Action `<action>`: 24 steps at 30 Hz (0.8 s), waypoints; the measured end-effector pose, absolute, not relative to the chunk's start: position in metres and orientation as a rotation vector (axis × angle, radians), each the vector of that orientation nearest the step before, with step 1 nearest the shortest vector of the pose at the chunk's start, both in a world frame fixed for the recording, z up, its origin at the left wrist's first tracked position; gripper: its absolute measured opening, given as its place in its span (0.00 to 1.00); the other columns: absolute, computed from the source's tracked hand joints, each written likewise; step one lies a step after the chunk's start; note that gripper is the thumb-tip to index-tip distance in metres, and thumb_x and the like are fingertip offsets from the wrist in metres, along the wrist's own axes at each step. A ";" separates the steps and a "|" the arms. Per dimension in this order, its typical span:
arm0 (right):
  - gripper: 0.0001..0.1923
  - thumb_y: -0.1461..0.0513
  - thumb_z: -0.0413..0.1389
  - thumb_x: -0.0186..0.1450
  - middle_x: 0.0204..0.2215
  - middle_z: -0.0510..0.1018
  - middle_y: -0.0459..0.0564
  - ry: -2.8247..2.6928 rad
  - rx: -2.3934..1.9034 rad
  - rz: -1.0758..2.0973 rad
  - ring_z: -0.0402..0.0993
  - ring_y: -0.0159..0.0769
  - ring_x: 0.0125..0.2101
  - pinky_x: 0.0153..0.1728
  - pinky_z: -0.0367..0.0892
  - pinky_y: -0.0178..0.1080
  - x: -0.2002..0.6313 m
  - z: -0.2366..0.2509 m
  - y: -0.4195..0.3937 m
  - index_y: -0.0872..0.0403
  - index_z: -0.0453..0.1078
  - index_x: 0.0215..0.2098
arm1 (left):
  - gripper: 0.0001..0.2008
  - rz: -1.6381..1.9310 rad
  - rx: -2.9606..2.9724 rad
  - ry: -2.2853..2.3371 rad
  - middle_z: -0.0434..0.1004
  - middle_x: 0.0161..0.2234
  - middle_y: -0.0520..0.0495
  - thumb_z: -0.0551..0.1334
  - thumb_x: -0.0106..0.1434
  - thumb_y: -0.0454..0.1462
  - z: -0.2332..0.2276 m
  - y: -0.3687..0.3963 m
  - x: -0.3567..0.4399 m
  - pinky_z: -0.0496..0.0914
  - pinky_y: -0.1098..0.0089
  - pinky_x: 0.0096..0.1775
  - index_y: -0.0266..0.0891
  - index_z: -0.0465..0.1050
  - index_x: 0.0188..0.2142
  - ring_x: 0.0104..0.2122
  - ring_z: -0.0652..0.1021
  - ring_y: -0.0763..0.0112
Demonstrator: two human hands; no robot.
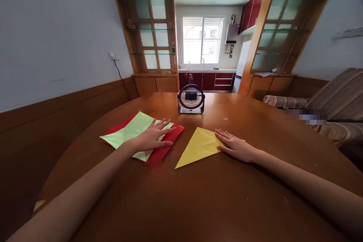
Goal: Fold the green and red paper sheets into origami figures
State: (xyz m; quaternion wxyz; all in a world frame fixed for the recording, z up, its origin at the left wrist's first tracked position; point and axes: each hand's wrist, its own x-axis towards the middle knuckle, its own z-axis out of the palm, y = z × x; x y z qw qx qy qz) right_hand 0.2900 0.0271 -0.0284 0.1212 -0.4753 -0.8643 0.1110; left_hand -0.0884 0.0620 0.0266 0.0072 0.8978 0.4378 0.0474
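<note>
My left hand point(154, 135) is open, fingers spread, over a light green sheet of paper point(129, 130) and a red sheet point(163, 154) beneath it. The green sheet shows crease lines and lies askew on the red one. To the right, a yellow sheet of paper point(198, 143) is folded into a triangle, with creases across its face. My right hand point(234, 146) rests open and flat on the right part of the yellow paper, its fingers stretched out. That hand hides part of the triangle; a small yellow tip shows beyond it.
Everything lies on a brown wooden table point(181, 200) with a rounded edge. A small purple fan point(191, 97) stands towards the far side. Beyond are wooden cabinets and a kitchen with a window point(202, 39). A striped sofa point(334, 94) is at the right.
</note>
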 end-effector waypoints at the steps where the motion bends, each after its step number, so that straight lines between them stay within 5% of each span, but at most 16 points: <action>1: 0.40 0.39 0.40 0.68 0.69 0.42 0.49 -2.534 -1.379 0.326 0.36 0.49 0.68 0.67 0.40 0.56 0.291 -0.028 0.028 0.50 0.41 0.70 | 0.33 0.108 2.768 1.393 0.37 0.69 0.50 0.52 0.64 0.60 0.021 0.065 -0.094 0.37 0.47 0.64 0.56 0.55 0.65 0.68 0.43 0.53; 5: 0.37 0.41 0.40 0.69 0.69 0.38 0.44 -2.644 -1.280 0.315 0.32 0.47 0.68 0.68 0.35 0.56 0.298 -0.025 0.035 0.46 0.38 0.70 | 0.37 -0.016 2.582 1.555 0.34 0.69 0.44 0.45 0.65 0.62 -0.001 0.068 -0.099 0.39 0.41 0.62 0.53 0.42 0.68 0.68 0.40 0.50; 13: 0.30 0.45 0.40 0.71 0.69 0.38 0.37 -2.715 -1.073 0.389 0.30 0.46 0.69 0.67 0.31 0.59 0.299 -0.011 0.062 0.39 0.43 0.68 | 0.39 0.059 2.494 1.751 0.34 0.69 0.39 0.41 0.65 0.62 -0.009 0.060 -0.088 0.39 0.37 0.61 0.47 0.42 0.69 0.68 0.40 0.48; 16: 0.29 0.46 0.40 0.71 0.69 0.48 0.45 -2.587 -1.053 0.338 0.42 0.45 0.68 0.66 0.45 0.56 0.283 -0.008 0.069 0.44 0.51 0.67 | 0.36 0.286 2.579 1.699 0.41 0.69 0.39 0.44 0.67 0.58 -0.005 0.055 -0.078 0.40 0.44 0.63 0.41 0.52 0.67 0.68 0.46 0.54; 19: 0.26 0.48 0.46 0.70 0.59 0.66 0.55 -2.490 -1.029 0.196 0.63 0.46 0.59 0.59 0.61 0.53 0.262 -0.006 0.074 0.49 0.64 0.61 | 0.26 0.564 2.645 1.582 0.58 0.65 0.43 0.48 0.69 0.52 -0.002 0.045 -0.058 0.46 0.51 0.65 0.41 0.67 0.58 0.64 0.60 0.59; 24: 0.25 0.56 0.57 0.63 0.52 0.73 0.59 -2.334 -1.087 0.104 0.70 0.49 0.51 0.53 0.64 0.55 0.233 -0.003 0.080 0.54 0.67 0.57 | 0.19 0.676 2.698 1.319 0.73 0.54 0.46 0.54 0.68 0.47 0.001 0.029 -0.020 0.56 0.57 0.62 0.41 0.71 0.52 0.55 0.70 0.61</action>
